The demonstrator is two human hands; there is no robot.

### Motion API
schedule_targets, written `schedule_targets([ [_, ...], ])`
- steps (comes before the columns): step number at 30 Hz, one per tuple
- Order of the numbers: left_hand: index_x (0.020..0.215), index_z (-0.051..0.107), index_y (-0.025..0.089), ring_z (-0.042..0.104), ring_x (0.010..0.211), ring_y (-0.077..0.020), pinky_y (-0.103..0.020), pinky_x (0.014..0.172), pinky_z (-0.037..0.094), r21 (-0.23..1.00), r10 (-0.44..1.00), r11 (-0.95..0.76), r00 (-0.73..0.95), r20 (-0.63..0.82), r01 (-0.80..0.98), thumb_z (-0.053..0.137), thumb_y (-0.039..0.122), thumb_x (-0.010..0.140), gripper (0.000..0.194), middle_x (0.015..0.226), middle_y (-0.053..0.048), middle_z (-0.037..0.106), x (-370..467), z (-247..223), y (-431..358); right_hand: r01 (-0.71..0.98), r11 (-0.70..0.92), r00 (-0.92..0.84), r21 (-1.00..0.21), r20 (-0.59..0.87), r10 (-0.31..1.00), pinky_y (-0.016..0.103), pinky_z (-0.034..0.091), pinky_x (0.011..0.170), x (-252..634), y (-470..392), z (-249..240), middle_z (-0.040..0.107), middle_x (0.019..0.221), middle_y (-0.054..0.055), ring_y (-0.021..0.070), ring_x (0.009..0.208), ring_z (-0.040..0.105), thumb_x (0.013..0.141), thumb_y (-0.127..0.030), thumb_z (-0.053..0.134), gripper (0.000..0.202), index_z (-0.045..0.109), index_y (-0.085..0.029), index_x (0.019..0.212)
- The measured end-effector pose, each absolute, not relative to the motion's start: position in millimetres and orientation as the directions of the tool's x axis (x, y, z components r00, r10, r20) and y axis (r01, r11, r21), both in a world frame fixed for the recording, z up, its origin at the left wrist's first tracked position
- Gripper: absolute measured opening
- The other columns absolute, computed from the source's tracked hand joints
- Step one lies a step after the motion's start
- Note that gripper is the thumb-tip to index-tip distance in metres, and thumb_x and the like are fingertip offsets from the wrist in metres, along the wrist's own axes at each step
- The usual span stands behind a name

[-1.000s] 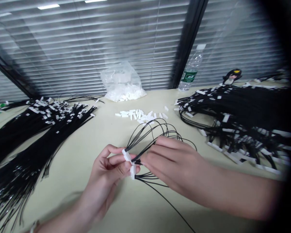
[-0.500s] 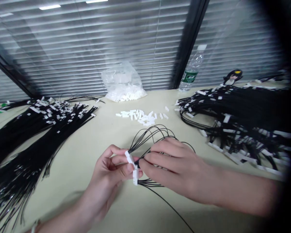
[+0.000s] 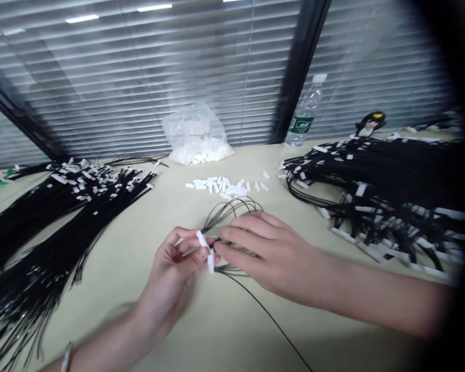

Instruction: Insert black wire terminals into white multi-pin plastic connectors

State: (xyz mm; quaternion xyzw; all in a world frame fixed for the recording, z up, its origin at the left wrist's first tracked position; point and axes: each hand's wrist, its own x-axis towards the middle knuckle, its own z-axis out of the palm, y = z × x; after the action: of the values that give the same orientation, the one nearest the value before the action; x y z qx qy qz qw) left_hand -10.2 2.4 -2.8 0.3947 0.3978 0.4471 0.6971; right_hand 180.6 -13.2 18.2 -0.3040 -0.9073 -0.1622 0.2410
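Our left hand (image 3: 174,264) pinches two slim white plastic connectors (image 3: 202,239) above the pale flat desk (image 3: 151,217), seemingly to steady them, as our right hand (image 3: 269,253) grasps thin black wires (image 3: 208,222) beside them.

Plastic connectors (image 3: 211,262) (matt), glossy bag (image 3: 196,126)

The white connectors (image 3: 202,239) carry black wires (image 3: 225,269). The counter (image 3: 112,279) is pale yellow-green, with black cable bundles (image 3: 70,243) tipped in white along its left edge and a black-and-white harness heap (image 3: 403,165) towards the right. At its back edge, the clear bottle (image 3: 312,98) wears a green label (image 3: 302,124); the blinds (image 3: 201,62) are striped grey.
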Motion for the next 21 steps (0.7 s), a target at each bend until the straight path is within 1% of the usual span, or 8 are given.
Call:
schedule_targets([
  [3, 0.085, 0.059, 0.021, 0.061, 0.072, -0.0101, -0.021, 0.070, 0.047, 0.917, 0.976, 0.206, 0.140, -0.167, -0.342, 0.064, 0.011, 0.075, 0.014, 0.079, 0.001, 0.066, -16, -6, 15, 0.607, 0.779, -0.754, 0.160, 0.424, 0.501, 0.039, 0.033, 0.092, 182, -11, 13, 0.052, 0.116, 0.008, 0.0230, 0.111, 0.041, 0.084, -0.006, 0.040, 0.040, 0.049, -0.019, 0.121],
  [7, 0.087, 0.060, 0.022, 0.061, 0.075, -0.0115, -0.022, 0.068, 0.047, 0.915, 0.985, 0.172, 0.037, -0.170, -0.365, 0.068, 0.014, 0.071, 0.020, 0.089, 0.001, 0.066, -25, -9, 28, 0.510, 0.860, -0.843, -0.010, 0.194, 0.503, 0.037, 0.035, 0.091, 187, -4, 7, 0.058, 0.094, 0.004, 0.0177, 0.098, 0.047, 0.086, -0.008, 0.043, 0.026, 0.056, -0.018, 0.107],
  [9, 0.088, 0.059, 0.022, 0.061, 0.075, -0.0112, -0.023, 0.069, 0.047, 0.916, 0.985, 0.161, 0.008, -0.170, -0.367, 0.069, 0.014, 0.071, 0.021, 0.095, 0.000, 0.066, -28, -11, 33, 0.488, 0.835, -0.833, -0.253, 0.152, 0.533, 0.034, 0.037, 0.089, 194, 5, 11, 0.059, 0.091, 0.003, 0.0147, 0.096, 0.049, 0.090, -0.011, 0.041, 0.022, 0.058, -0.018, 0.102],
  [11, 0.089, 0.059, 0.022, 0.061, 0.075, -0.0111, -0.024, 0.071, 0.047, 0.918, 0.987, 0.141, -0.022, -0.160, -0.372, 0.068, 0.014, 0.072, 0.021, 0.097, -0.002, 0.065, -31, -13, 37, 0.403, 0.698, -0.798, -0.591, 0.146, 0.584, 0.032, 0.039, 0.088, 207, 18, 19, 0.061, 0.095, 0.004, 0.0131, 0.095, 0.052, 0.093, -0.017, 0.039, 0.023, 0.059, -0.018, 0.104],
  [13, 0.089, 0.058, 0.021, 0.061, 0.075, -0.0114, -0.025, 0.072, 0.047, 0.918, 0.987, 0.115, -0.059, -0.148, -0.378, 0.068, 0.013, 0.071, 0.023, 0.096, -0.002, 0.065, -34, -16, 41, 0.214, 0.383, -0.728, -0.898, 0.115, 0.676, 0.031, 0.043, 0.086, 225, 33, 28, 0.062, 0.093, 0.006, 0.0135, 0.090, 0.057, 0.092, -0.025, 0.042, 0.023, 0.060, -0.015, 0.102],
  [14, 0.089, 0.058, 0.021, 0.061, 0.075, -0.0117, -0.025, 0.072, 0.047, 0.919, 0.986, 0.101, -0.082, -0.142, -0.382, 0.068, 0.012, 0.070, 0.024, 0.095, -0.002, 0.065, -36, -18, 44, 0.025, 0.226, -0.599, -0.974, 0.167, 0.783, 0.032, 0.044, 0.085, 235, 41, 31, 0.062, 0.086, 0.006, 0.0149, 0.086, 0.058, 0.088, -0.029, 0.050, 0.021, 0.063, -0.014, 0.094],
  [18, 0.089, 0.057, 0.022, 0.062, 0.075, -0.0136, -0.027, 0.072, 0.047, 0.917, 0.981, 0.060, -0.144, -0.126, -0.394, 0.069, 0.009, 0.066, 0.029, 0.092, -0.002, 0.066, -39, -24, 50, -0.257, 0.261, -0.204, -0.931, 0.316, 0.926, 0.026, 0.041, 0.091, 276, 66, 39, 0.053, 0.105, -0.004, 0.0072, 0.094, 0.051, 0.092, -0.037, 0.042, 0.018, 0.054, -0.032, 0.104],
  [21, 0.088, 0.057, 0.021, 0.062, 0.075, -0.0141, -0.028, 0.072, 0.048, 0.915, 0.979, 0.046, -0.162, -0.120, -0.401, 0.069, 0.008, 0.065, 0.029, 0.091, -0.003, 0.066, -40, -28, 53, -0.315, 0.290, -0.024, -0.904, 0.313, 0.949, 0.023, 0.040, 0.089, 297, 73, 46, 0.050, 0.113, -0.005, 0.0056, 0.094, 0.048, 0.092, -0.033, 0.044, 0.016, 0.054, -0.033, 0.104],
])
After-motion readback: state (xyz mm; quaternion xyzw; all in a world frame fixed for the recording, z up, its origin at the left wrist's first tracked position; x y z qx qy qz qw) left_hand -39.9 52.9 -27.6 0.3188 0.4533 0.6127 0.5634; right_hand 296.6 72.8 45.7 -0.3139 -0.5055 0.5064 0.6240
